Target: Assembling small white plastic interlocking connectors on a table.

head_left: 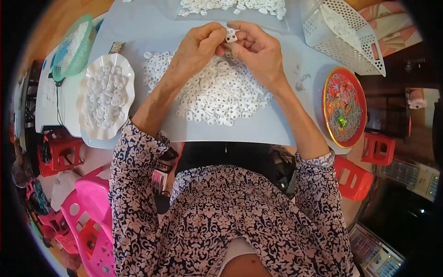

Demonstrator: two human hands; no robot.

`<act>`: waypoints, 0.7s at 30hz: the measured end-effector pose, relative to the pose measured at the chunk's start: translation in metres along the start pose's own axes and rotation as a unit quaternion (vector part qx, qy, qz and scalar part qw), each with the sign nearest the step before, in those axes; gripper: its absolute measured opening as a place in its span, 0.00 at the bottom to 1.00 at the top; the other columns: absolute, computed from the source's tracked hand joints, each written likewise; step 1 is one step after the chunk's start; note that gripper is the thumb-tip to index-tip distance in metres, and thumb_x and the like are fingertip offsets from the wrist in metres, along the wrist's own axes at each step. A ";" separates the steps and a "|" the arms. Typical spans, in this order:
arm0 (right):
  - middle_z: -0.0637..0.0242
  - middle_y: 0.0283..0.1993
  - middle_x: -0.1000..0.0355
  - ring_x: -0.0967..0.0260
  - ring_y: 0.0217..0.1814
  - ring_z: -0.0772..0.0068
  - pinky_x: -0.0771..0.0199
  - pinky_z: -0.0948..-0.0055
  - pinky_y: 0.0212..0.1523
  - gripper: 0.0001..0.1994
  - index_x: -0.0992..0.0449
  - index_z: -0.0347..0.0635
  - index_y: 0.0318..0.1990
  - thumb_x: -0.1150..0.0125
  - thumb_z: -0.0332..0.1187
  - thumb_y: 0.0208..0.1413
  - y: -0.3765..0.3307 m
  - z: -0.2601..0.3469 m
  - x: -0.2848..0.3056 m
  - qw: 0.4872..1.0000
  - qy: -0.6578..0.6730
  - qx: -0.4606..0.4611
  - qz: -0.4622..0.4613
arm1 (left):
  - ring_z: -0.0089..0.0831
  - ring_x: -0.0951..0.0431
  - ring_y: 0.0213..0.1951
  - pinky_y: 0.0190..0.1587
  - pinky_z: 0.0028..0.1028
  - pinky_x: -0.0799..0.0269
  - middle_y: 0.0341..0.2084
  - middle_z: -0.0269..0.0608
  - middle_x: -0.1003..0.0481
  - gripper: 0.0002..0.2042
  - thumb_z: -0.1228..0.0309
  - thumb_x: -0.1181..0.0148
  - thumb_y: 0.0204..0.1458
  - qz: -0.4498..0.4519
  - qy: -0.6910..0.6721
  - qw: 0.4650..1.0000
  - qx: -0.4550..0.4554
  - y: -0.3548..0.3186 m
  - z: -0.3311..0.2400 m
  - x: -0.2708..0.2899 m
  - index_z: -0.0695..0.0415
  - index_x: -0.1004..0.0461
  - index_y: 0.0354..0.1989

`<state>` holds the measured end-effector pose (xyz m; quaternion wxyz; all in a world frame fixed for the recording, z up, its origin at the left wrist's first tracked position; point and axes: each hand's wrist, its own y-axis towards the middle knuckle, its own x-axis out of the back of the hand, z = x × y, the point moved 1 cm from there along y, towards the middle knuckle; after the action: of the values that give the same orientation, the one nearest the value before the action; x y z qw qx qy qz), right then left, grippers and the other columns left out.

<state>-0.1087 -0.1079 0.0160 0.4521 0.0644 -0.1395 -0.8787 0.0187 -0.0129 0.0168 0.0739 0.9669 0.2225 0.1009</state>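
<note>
Above the far part of the table, a small white plastic piece (pixel 231 36) with dark round holes is pinched between my two hands. My left hand (pixel 199 45) has its fingers closed at the piece's left side. From the right, my right hand (pixel 259 50) grips the same piece between thumb and fingers. Fingers partly cover it, so its full shape is hidden. Below and between my forearms, a wide pile of similar white pieces (pixel 217 99) spreads over the pale table (pixel 152 131).
At left stands a wavy-rimmed white dish (pixel 127 69) of white pieces; beyond it, a green basket (pixel 59 69). At right, a red dish (pixel 362 108) holds small grey metal parts; behind is a white perforated basket (pixel 369 60). A pink chair (pixel 94 194) and red stools (pixel 353 177) flank me.
</note>
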 end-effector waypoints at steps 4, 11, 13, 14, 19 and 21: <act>0.72 0.30 0.31 0.33 0.30 0.85 0.29 0.83 0.32 0.16 0.27 0.36 0.47 0.39 0.22 0.48 -0.001 -0.003 0.001 0.998 -0.051 0.026 -0.007 | 0.17 0.32 0.22 0.26 0.20 0.37 0.18 0.31 0.32 0.14 0.65 0.55 0.57 0.009 -0.027 1.000 0.012 0.000 0.002 0.000 0.62 0.29 0.27; 0.72 0.26 0.32 0.34 0.26 0.84 0.30 0.83 0.30 0.15 0.25 0.39 0.42 0.37 0.23 0.43 0.001 -0.006 0.003 0.987 -0.142 0.072 -0.010 | 0.17 0.34 0.22 0.26 0.21 0.37 0.17 0.31 0.35 0.14 0.66 0.56 0.57 0.038 0.000 0.999 0.005 0.000 0.001 0.000 0.62 0.35 0.24; 0.72 0.25 0.32 0.34 0.26 0.83 0.29 0.82 0.30 0.14 0.25 0.39 0.41 0.37 0.23 0.43 0.002 -0.002 0.003 0.982 -0.169 0.086 -0.011 | 0.18 0.34 0.22 0.26 0.21 0.37 0.17 0.32 0.35 0.13 0.67 0.57 0.57 0.036 0.017 0.999 -0.004 0.000 0.001 0.000 0.62 0.36 0.24; 0.72 0.25 0.32 0.34 0.25 0.83 0.29 0.82 0.30 0.14 0.25 0.39 0.40 0.37 0.23 0.43 0.002 0.000 0.003 0.976 -0.195 0.100 -0.011 | 0.19 0.35 0.22 0.25 0.22 0.38 0.16 0.33 0.36 0.13 0.67 0.57 0.57 0.035 0.033 0.999 -0.014 -0.001 0.001 0.000 0.62 0.36 0.24; 0.67 0.24 0.30 0.32 0.25 0.77 0.28 0.78 0.30 0.12 0.26 0.38 0.38 0.37 0.24 0.43 0.002 0.006 0.003 0.959 -0.248 0.133 -0.012 | 0.21 0.36 0.22 0.25 0.24 0.38 0.16 0.35 0.37 0.12 0.68 0.58 0.57 0.010 0.022 1.000 -0.014 -0.003 -0.003 -0.008 0.63 0.37 0.25; 0.65 0.25 0.30 0.31 0.25 0.74 0.28 0.76 0.29 0.11 0.27 0.38 0.37 0.36 0.24 0.44 0.002 0.006 0.003 0.949 -0.280 0.147 -0.014 | 0.22 0.37 0.22 0.25 0.25 0.38 0.16 0.36 0.37 0.12 0.68 0.58 0.57 -0.005 0.017 1.000 -0.006 -0.005 -0.003 -0.012 0.63 0.37 0.25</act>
<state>-0.1107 -0.1100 0.0223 0.3686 -0.1163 -0.3870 -0.8372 0.0056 -0.0136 0.0171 0.0768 0.9633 0.2282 0.1185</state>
